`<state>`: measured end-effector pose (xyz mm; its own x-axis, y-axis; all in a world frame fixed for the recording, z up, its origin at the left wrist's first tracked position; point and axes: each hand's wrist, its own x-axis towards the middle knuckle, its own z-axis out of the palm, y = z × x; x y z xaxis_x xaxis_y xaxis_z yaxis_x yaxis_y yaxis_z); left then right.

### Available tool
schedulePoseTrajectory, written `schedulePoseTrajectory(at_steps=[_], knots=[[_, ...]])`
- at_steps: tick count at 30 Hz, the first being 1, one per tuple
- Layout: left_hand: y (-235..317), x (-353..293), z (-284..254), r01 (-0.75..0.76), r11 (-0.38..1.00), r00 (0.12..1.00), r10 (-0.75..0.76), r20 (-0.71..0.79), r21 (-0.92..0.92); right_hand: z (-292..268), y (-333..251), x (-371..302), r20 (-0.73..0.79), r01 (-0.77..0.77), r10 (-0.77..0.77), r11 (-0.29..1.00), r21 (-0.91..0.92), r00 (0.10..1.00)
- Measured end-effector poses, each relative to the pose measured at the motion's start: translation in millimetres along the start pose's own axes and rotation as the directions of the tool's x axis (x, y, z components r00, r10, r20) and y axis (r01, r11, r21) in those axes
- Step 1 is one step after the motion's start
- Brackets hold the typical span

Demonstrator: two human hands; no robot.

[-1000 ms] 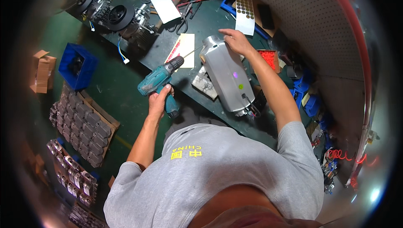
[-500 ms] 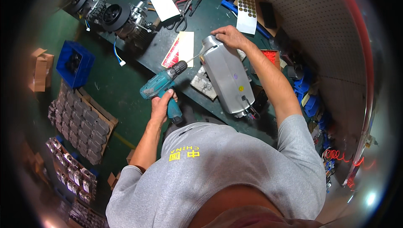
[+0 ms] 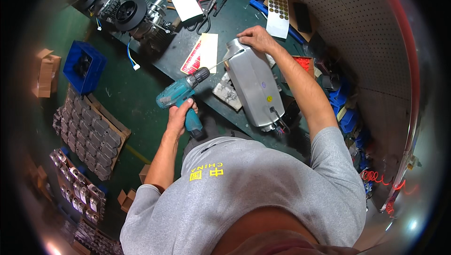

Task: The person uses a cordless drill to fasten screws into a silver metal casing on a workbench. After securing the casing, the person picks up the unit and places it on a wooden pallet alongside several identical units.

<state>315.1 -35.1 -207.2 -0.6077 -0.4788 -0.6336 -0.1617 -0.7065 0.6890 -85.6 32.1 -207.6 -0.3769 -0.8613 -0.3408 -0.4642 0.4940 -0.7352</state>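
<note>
My left hand (image 3: pixel 181 114) is wrapped round the grip of a teal cordless drill (image 3: pixel 176 93). Its long thin bit reaches up and right to the far end of a silver metal housing (image 3: pixel 256 83), at a dark slot near the edge. My right hand (image 3: pixel 256 38) rests over that far end, fingers curled on its rim. The housing lies slanted on a pale block (image 3: pixel 228 93), with a short bundle of dark wires (image 3: pixel 281 126) coming out at its near end. Whether the tip sits on a screw is too small to tell.
Two motor units with black fan wheels (image 3: pixel 129 14) stand at the table's far left. Sticker sheets (image 3: pixel 278 16), a red-and-white label sheet (image 3: pixel 195 57) and hand tools lie on the green table (image 3: pixel 171 62). A blue crate (image 3: pixel 84 67) and stacked grey parts (image 3: pixel 89 135) are at left.
Both hands, the drill and the housing keep nearly the same places. Only a slight shift of the whole view shows.
</note>
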Motion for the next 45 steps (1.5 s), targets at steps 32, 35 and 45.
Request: schedulePoseTrajectory(at_steps=[32, 35, 45], knots=[[11.5, 49.5, -35.9, 0.175, 0.979, 0.962, -0.147, 0.23, -0.108, 8.8, 6.9, 8.9, -0.01, -0.017, 0.017, 0.999, 0.051, 1.0], [10.9, 49.7, -36.2, 0.18, 0.978, 0.961, -0.152, 0.23, -0.109, 9.9, 8.6, 9.7, -0.03, -0.019, 0.02, 0.998, 0.059, 0.999], [12.5, 51.1, -35.5, 0.132, 0.989, 0.965, -0.113, 0.238, -0.068, 10.0, 4.6, 9.5, -0.037, -0.028, 0.031, 0.998, 0.064, 0.999]])
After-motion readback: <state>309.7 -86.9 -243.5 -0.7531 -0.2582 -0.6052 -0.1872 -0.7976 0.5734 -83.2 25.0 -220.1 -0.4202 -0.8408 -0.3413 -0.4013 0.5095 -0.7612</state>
